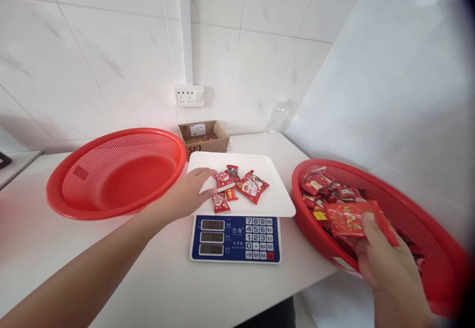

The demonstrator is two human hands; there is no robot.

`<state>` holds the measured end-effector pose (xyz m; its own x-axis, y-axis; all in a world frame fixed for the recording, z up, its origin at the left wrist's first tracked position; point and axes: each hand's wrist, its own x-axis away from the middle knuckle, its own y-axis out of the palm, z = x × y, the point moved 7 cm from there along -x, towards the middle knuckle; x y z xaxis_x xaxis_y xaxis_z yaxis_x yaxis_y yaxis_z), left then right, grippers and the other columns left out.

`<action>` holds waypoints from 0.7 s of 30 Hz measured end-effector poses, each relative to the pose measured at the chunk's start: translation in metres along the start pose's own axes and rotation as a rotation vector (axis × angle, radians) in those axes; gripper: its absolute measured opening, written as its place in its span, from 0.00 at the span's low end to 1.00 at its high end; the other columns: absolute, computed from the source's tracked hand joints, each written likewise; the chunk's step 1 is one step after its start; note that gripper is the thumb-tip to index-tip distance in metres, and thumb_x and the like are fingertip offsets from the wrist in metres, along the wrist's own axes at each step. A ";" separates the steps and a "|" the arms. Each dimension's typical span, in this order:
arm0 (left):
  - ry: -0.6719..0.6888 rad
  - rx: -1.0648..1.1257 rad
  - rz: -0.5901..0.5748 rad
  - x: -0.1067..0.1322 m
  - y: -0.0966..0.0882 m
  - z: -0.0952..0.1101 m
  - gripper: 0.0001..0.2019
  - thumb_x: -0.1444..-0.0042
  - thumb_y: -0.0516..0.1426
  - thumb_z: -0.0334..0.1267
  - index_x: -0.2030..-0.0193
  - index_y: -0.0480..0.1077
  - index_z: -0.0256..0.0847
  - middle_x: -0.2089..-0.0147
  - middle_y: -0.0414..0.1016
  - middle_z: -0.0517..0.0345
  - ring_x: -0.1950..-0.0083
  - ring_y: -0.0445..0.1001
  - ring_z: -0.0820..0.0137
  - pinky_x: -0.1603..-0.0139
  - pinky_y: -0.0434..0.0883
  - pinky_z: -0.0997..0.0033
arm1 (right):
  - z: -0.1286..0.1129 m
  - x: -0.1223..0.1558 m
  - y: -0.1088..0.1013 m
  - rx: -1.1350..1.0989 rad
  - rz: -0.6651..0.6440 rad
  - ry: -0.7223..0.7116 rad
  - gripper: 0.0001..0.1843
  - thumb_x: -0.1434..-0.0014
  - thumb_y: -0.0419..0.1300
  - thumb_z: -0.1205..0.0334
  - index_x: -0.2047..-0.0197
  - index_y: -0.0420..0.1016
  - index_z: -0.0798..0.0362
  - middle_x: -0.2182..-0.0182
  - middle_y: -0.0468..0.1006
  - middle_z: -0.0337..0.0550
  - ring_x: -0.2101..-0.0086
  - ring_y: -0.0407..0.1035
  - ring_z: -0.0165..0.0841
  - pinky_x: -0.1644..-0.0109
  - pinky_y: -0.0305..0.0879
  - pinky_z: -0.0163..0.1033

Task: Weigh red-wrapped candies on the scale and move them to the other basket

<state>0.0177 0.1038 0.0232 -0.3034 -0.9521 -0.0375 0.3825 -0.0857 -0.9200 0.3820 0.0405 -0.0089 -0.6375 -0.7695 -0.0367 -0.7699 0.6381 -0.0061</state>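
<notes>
My left hand point(191, 192) reaches over the left side of the scale's white tray point(276, 189). Its finger and thumb are apart, their tips at the edge of a red candy packet point(222, 177). Around it lie a larger red packet point(253, 186), a "520" packet point(221, 203) and other small red ones. My right hand point(384, 254) grips a flat red packet point(351, 219), thumb on top, above the right red basket point(308, 221). Many red wrapped candies point(321, 182) fill part of that basket. The blue scale panel point(237, 239) faces me, its small digits hard to read.
At left stands a red mesh basket point(115, 209) with its bottom showing. A cardboard box point(208, 145) with some packets inside is behind the scale. A clear plastic container point(278, 115) stands at the back corner by the tiled wall. The table's front edge runs below the scale.
</notes>
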 end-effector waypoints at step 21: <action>-0.090 -0.249 0.191 -0.009 -0.066 -0.026 0.21 0.42 0.48 0.34 0.41 0.60 0.36 0.39 0.62 0.42 0.35 0.54 0.48 0.40 0.57 0.43 | 0.010 -0.003 -0.004 -0.092 -0.064 0.007 0.23 0.51 0.64 0.47 0.54 0.74 0.49 0.48 0.74 0.47 0.49 0.69 0.44 0.49 0.70 0.45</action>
<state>-0.0273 0.1254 0.0742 -0.1641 -0.9672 -0.1941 0.1967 0.1607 -0.9672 0.3874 0.0401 -0.0185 -0.5873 -0.8088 -0.0318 -0.8079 0.5833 0.0841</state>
